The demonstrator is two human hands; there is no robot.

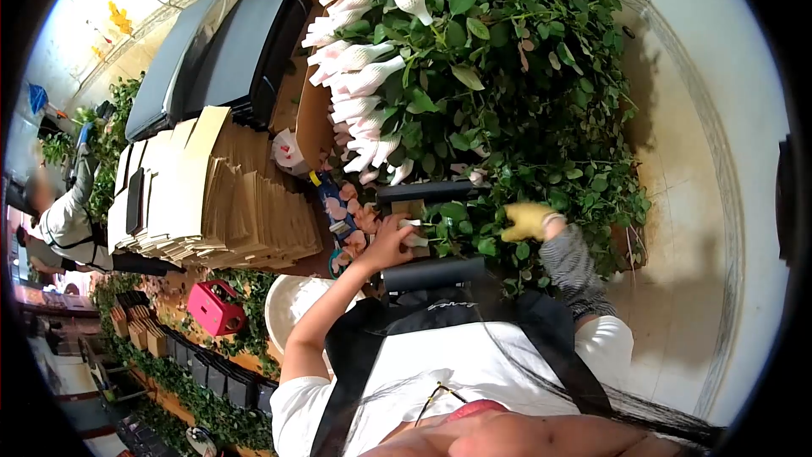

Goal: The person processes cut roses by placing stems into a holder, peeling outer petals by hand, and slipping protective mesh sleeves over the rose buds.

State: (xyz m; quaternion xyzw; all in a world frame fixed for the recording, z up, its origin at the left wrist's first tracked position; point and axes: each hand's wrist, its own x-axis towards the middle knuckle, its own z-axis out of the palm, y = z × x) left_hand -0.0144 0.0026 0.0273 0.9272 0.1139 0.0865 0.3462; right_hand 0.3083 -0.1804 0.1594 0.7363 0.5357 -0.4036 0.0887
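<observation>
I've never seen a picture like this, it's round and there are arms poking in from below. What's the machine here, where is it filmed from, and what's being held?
There's no machine, just a person at work. This one picture comes from a camera worn on the head, looking forward and down, so the person's body fills the bottom. The left hand is bare, its fingers at a white-netted bud; how firmly it grips is unclear. The right hand, in a yellow glove, is among leaves, and whether it holds a stem is hidden. Ahead is a big pile of leafy stems with more netted buds along its left edge. To the left stand brown sheets, with loose petals near the bare hand.
</observation>
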